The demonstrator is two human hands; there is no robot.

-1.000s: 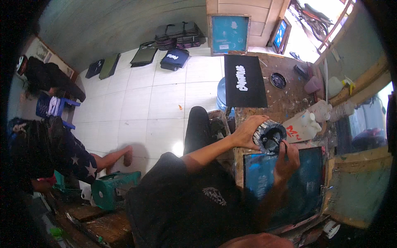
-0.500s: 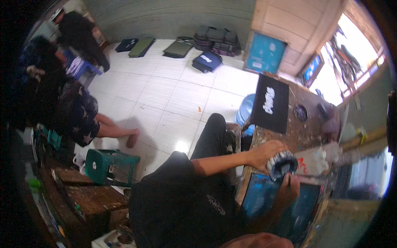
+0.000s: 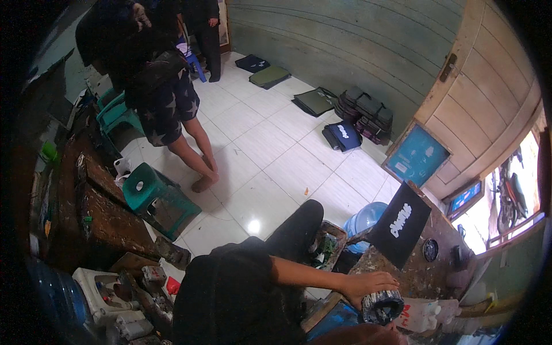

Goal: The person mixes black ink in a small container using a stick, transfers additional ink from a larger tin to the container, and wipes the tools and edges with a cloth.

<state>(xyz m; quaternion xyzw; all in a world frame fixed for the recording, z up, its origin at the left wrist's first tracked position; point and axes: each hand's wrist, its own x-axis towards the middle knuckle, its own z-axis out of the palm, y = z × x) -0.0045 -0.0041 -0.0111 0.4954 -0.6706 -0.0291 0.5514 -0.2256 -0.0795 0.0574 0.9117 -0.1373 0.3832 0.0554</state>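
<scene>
Here, paint-crusted tub inside left grip

One wide fisheye view looks from the wearer's head, steeply down and outward, its edges bowing toward a dark round rim. Closest, at bottom centre, is the wearer's black-shirted torso; the left hand and brown, paint-spotted wooden bench sit low right. White tiled floor recedes to a grey-green plank wall.
</scene>
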